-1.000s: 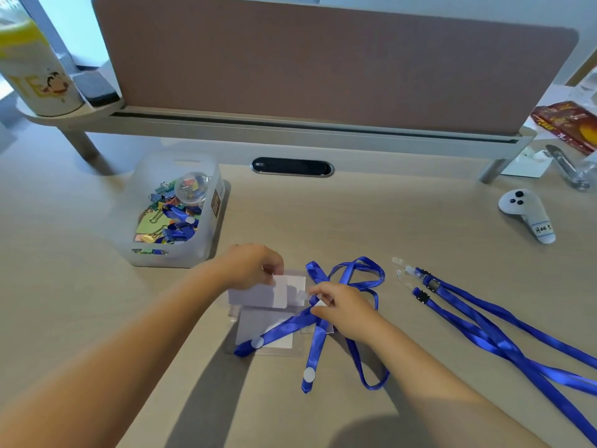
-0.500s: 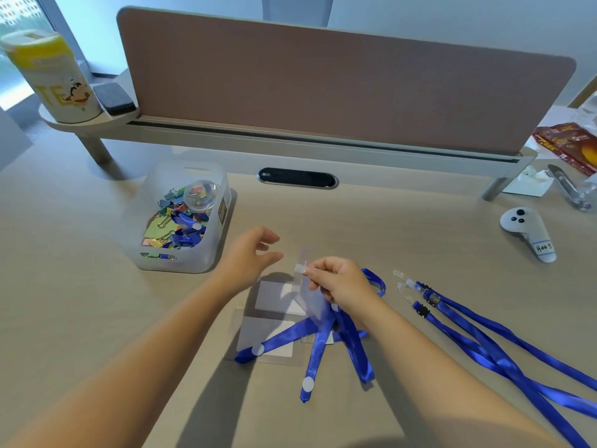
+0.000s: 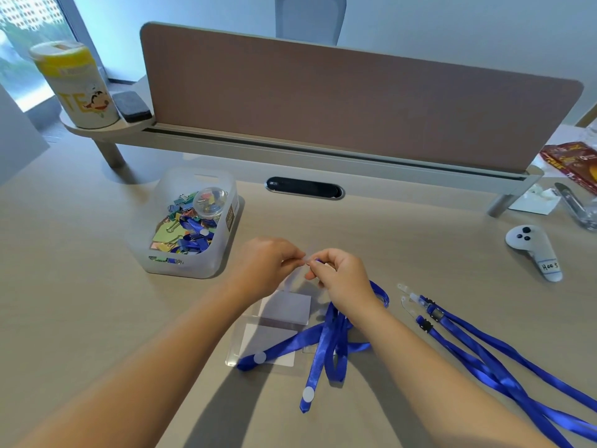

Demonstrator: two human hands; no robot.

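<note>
Lanyard [image 3: 332, 337] in play, head view, dead centre: the blue strap hangs from the right hand [image 3: 342, 276] and trails toward six o'clock, its loose ends lying on the desk [image 3: 97, 302]. That right hand has thumb and forefinger curled tight, pinching the strap's clip end, the other fingers tucked under. Just at nine o'clock of it, the left hand [image 3: 268, 263] pinches the top edge of a clear badge sleeve [image 3: 295, 279], held clear of the desk and hanging upright. My guess is that this turns the slot toward the clip so the two can meet in mid-air. Fingertips of both hands nearly touch; whether the clip is through the slot, I cannot tell. Below, at six o'clock, two more sleeves holding white cards [image 3: 286, 310] lie flat, partly under the strap. Spare lanyards [image 3: 497, 376] wait at four o'clock, clips pointing toward the hands, handy for the next badge. Clip box [image 3: 181, 266] sits at ten o'clock, a white controller [image 3: 533, 250] at three.
</note>
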